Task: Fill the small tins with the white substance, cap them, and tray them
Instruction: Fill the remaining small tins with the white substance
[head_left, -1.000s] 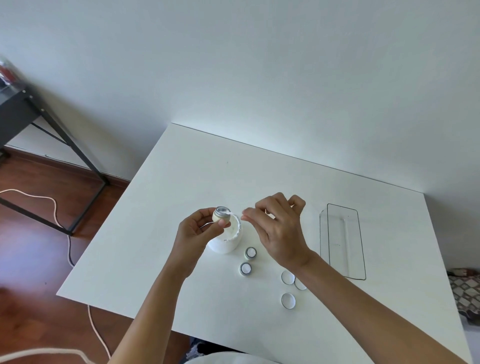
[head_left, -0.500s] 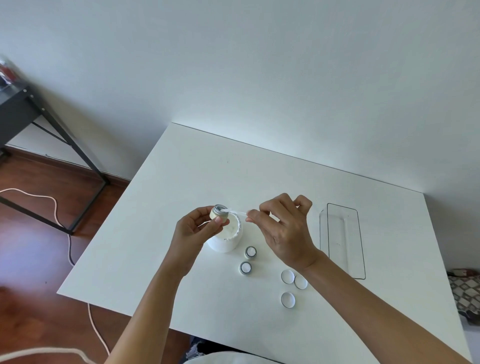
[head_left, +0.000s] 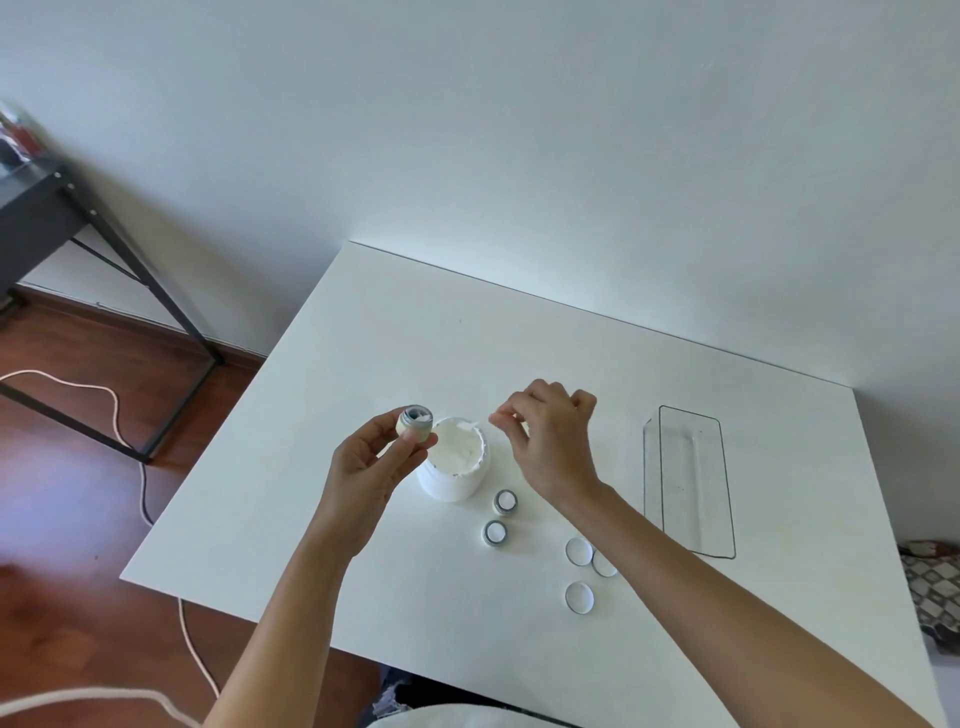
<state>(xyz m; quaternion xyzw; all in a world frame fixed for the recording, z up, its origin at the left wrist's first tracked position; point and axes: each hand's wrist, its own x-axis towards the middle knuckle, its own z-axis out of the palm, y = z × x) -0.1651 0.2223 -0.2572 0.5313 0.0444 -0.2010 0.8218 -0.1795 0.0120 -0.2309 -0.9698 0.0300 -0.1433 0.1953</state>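
White cream partly fills a small tin (head_left: 415, 421) that the left hand (head_left: 371, 465) grips between thumb and curled fingers, raised above the surface (head_left: 363, 338) and tilted, just left of a white jar (head_left: 454, 470). The right hand (head_left: 553, 441) hovers just right of the jar, fingers curled, pinching a thin white applicator (head_left: 480, 423) whose tip reaches over the jar's open mouth. The jar stands near the middle of the surface and holds more of the white cream.

Toward the near edge from the jar, two small open tins (head_left: 505, 502) sit on the surface close together, one nearer the person than the other, both showing white inside. Further right and nearer the front edge, three round lids (head_left: 579, 597) lie flat; two touch each other and are partly crossed by the right forearm, the third sits alone just in front of them.

Near the right edge, a clear rectangular tray (head_left: 722, 519) lies lengthwise, well apart from the tins.

Beyond the left edge, a wooden floor (head_left: 78, 545) carries a pale cable (head_left: 114, 405) and a black metal frame (head_left: 130, 270).
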